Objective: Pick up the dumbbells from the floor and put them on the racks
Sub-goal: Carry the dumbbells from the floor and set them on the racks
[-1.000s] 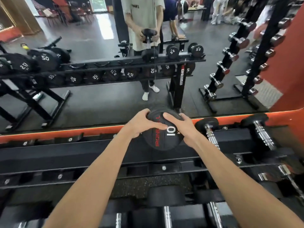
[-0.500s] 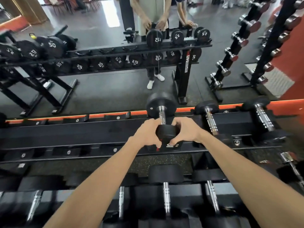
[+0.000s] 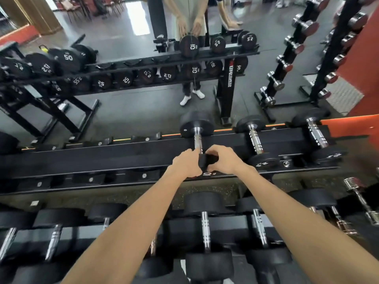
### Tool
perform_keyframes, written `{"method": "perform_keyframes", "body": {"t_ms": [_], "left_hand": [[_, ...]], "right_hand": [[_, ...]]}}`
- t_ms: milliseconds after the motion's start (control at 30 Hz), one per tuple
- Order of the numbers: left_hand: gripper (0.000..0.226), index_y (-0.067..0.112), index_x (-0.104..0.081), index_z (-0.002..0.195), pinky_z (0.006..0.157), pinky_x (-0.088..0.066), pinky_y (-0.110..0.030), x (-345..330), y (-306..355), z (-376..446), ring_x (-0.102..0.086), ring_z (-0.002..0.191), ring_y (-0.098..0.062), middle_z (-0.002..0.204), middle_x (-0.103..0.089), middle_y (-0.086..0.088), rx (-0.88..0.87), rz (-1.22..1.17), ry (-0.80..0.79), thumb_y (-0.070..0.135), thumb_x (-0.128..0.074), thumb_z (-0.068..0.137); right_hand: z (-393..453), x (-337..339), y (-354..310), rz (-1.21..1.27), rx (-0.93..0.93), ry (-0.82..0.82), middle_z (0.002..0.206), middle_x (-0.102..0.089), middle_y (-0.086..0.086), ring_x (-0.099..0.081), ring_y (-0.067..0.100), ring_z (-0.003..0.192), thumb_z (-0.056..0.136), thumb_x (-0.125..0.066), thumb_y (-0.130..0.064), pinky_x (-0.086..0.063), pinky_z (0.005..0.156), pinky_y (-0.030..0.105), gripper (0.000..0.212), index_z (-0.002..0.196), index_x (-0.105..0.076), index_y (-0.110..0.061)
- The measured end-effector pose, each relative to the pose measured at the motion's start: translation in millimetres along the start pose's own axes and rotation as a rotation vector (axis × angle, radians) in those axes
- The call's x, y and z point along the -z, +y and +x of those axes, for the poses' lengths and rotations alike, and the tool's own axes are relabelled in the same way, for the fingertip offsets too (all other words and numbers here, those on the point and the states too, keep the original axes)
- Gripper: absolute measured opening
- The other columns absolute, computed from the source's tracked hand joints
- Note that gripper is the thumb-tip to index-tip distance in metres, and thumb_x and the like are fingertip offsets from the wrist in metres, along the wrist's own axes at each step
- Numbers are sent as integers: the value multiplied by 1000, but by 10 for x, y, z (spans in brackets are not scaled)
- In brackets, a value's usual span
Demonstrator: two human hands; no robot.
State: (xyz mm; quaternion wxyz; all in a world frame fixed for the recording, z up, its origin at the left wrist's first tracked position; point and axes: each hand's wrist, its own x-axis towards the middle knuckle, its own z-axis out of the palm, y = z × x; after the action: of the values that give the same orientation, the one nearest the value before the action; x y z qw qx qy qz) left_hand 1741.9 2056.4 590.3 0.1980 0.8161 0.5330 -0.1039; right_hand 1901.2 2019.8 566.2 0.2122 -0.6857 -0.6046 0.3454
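Lay across the top rack (image 3: 123, 158), that 10 kg dumbbell (image 3: 197, 133), near head gripped by left hand (image 3: 185, 163) and right hand (image 3: 224, 159), fingers curled round it; beside another racked dumbbell (image 3: 255, 138).

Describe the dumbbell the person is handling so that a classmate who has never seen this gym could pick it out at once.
Find the top rail of the black rack that runs below the mirror. Three dumbbells lie across its right part; take the leftmost dumbbell. Only this one has the left hand and right hand around its near head, marked 10.

Dumbbell (image 3: 197, 128) near end behind both hands.
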Motion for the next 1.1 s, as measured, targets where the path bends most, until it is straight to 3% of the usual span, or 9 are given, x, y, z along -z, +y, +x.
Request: {"method": "perform_keyframes", "body": {"t_ms": [133,233,333,467,567,700,833,1100], "left_hand": [[59,19,-53,147,98,-51,-46,92,8,-101,-57,125,-32,137,-55,-10,-77,32,58,28,-71,91],[49,23,-62,140,104,-50,-43,260,95,-161,-57,131,-27,143,-58,-3,-205,22,82,27,-71,92],[45,21,-66,135,106,-52,-44,387,281,-220,-62,127,-23,139,-66,-4,-345,-26,72,22,-72,90],[39,27,-71,124,103,-55,-43,292,694,-450,-69,114,-20,123,-74,1,-576,-90,23,24,-73,86],[38,29,-71,125,103,-55,-43,32,1008,-766,-69,112,-20,122,-74,3,-760,-73,-55,22,-73,88],[38,24,-72,124,101,-52,-30,-422,1512,-1400,-69,104,-17,113,-75,1,-995,-39,-177,16,-76,87],[38,25,-72,123,98,-53,-32,-963,2050,-2376,-68,99,-14,108,-72,5,-1210,20,-333,16,-75,86],[37,29,-73,120,95,-54,-31,-2323,2368,-4960,-70,97,-13,110,-76,4,-1661,250,-657,19,-75,84]], "right_hand": [[-221,115,16,98,-34,48,119,-71,3,-62,18,105,77,-88,-12,-53,101,37,50,123,-68,-17],[-529,235,86,167,-90,148,120,-68,1,-63,22,111,79,-87,-14,-51,97,34,57,130,-64,-19],[-925,321,147,239,-167,299,121,-66,-1,-63,22,111,81,-86,-17,-52,101,36,60,135,-60,-21],[-1699,315,227,357,-287,519,124,-66,0,-63,19,109,88,-81,-20,-48,94,29,58,140,-56,-19],[-2460,155,300,431,-389,697,125,-66,-3,-65,19,112,91,-79,-23,-53,98,35,56,141,-55,-21],[-3620,-310,330,531,-534,1033,118,-70,-2,-69,14,99,88,-81,-23,-56,93,34,54,136,-58,-22],[-4840,-921,180,602,-687,1319,112,-71,-10,-71,17,104,88,-79,-23,-52,77,27,48,131,-59,-30],[-7104,-2619,-546,652,-985,1854,111,-73,-6,-72,19,104,87,-81,-15,-59,84,40,43,121,-61,-31]]}}
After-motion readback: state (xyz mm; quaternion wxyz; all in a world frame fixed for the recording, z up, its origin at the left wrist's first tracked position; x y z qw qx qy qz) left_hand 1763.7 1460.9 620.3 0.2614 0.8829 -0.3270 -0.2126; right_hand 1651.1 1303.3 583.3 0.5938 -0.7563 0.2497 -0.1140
